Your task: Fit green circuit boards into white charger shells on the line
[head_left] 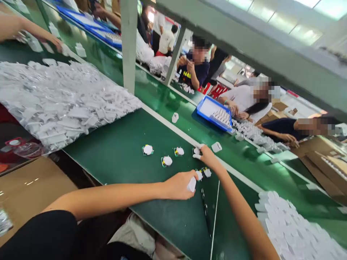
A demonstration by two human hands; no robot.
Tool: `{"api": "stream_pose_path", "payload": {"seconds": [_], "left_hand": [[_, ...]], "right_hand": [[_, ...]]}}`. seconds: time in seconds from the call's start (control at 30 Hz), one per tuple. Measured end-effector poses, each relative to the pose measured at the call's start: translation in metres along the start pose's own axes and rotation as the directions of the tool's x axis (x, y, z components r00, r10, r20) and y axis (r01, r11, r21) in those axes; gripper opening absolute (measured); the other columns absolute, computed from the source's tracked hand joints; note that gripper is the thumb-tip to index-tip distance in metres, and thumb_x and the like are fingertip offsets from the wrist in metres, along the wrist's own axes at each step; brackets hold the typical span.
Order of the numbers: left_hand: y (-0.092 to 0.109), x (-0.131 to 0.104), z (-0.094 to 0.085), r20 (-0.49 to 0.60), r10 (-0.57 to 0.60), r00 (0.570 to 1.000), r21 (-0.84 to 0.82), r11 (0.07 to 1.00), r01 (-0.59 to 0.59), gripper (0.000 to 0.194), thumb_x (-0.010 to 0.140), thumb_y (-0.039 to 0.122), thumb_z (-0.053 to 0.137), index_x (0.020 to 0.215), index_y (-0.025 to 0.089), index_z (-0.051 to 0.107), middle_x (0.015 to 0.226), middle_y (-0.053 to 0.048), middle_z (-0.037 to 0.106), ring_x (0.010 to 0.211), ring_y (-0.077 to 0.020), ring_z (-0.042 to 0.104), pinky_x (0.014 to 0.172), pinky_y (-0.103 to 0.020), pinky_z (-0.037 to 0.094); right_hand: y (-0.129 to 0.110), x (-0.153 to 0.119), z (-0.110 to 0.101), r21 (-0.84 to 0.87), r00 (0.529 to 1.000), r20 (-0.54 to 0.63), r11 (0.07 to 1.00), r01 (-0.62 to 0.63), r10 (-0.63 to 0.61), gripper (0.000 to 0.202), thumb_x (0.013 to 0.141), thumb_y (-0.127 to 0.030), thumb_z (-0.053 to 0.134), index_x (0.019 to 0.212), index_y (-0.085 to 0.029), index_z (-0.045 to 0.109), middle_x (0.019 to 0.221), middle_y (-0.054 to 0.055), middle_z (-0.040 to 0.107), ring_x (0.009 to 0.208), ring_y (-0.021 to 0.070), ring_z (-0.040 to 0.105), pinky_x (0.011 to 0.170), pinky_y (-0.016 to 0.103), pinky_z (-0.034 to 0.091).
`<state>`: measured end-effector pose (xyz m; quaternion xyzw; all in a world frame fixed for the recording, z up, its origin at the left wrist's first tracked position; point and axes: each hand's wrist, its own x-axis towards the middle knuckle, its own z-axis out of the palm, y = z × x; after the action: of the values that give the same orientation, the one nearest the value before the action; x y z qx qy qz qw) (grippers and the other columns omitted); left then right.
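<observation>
My left hand [179, 185] is closed around a white plastic housing [191, 184] above the green tabletop. Farther out, my right hand [207, 157], with white covers on its fingertips, pinches a small circuit board with a white dome [196, 151]. Two similar domed boards [207, 172] lie just beyond my left fingers, one partly hidden by them. To the left rest several more, among them a board with yellow parts [166, 161]. A thin black strip [205, 211] lies right of my left hand.
A heap of white plastic parts [67, 97] covers the left side; stacked white housings [292, 224] fill the lower right. Single housings [175, 117] sit on the green conveyor belt [159, 97]. A grey post [129, 47] rises ahead. Co-workers sit opposite, near a blue tray [202, 110].
</observation>
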<state>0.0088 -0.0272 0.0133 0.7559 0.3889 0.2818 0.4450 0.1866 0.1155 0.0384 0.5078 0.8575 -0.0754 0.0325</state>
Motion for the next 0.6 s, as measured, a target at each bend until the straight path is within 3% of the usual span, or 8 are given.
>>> {"api": "stream_pose_path", "payload": {"seconds": [0.13,0.33,0.6], "left_hand": [[-0.0015,-0.0003,0.0017,0.040,0.008,0.999,-0.028,1.000,-0.006,0.040,0.073,0.017,0.064,0.112,0.019,0.054,0.095,-0.003,0.065,0.081,-0.0203,0.063,0.074,-0.029,0.048],[-0.0020,-0.0026,-0.0002,0.009,0.070,0.998,-0.046,0.997,-0.069,0.041,0.072,0.015,0.064,0.112,0.020,0.056,0.107,-0.005,0.067,0.094,-0.0225,0.064,0.087,-0.032,0.049],[-0.0037,0.0005,-0.0047,-0.036,0.023,0.999,-0.060,0.998,-0.025,0.047,0.075,0.025,0.063,0.120,0.019,0.048,0.096,-0.004,0.061,0.079,-0.0195,0.059,0.075,-0.032,0.049]], "right_hand": [[0.0047,-0.0019,0.0052,0.055,1.000,0.024,0.998,-0.005,0.004,0.035,0.094,-0.033,0.063,0.125,-0.017,0.058,0.124,0.008,0.062,0.111,0.0241,0.062,0.095,0.048,0.052],[-0.0043,0.0034,0.0014,0.032,0.999,0.040,0.999,0.005,-0.007,0.031,0.095,-0.033,0.062,0.121,-0.017,0.060,0.119,0.007,0.064,0.106,0.0223,0.063,0.092,0.045,0.054],[0.0008,-0.0001,0.0022,0.035,0.998,0.017,0.997,-0.066,0.066,0.031,0.094,-0.040,0.062,0.112,-0.015,0.062,0.113,0.007,0.064,0.101,0.0213,0.063,0.089,0.043,0.053]]}}
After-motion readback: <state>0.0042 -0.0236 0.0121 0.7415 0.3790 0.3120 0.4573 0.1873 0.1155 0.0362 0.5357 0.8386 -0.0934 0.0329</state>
